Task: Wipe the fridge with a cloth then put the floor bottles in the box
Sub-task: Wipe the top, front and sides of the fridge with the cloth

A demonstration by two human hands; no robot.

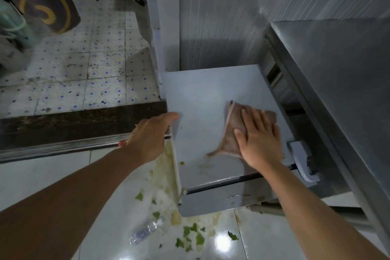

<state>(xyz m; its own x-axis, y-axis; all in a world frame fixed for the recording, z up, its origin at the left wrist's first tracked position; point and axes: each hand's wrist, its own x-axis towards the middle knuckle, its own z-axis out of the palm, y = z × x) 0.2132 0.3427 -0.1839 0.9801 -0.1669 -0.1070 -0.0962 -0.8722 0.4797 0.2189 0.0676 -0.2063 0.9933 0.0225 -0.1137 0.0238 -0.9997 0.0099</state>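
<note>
A brown cloth (234, 131) was pressed flat on the grey fridge top (202, 95) by the right hand (260, 141), fingers straight and slightly spread, while its left edge was gripped by the left hand (149, 135), and a clear bottle (145, 231) lay on the floor (63, 175) below.

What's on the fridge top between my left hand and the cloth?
Bare grey fridge top separates the left hand from the cloth in the head view.
</note>
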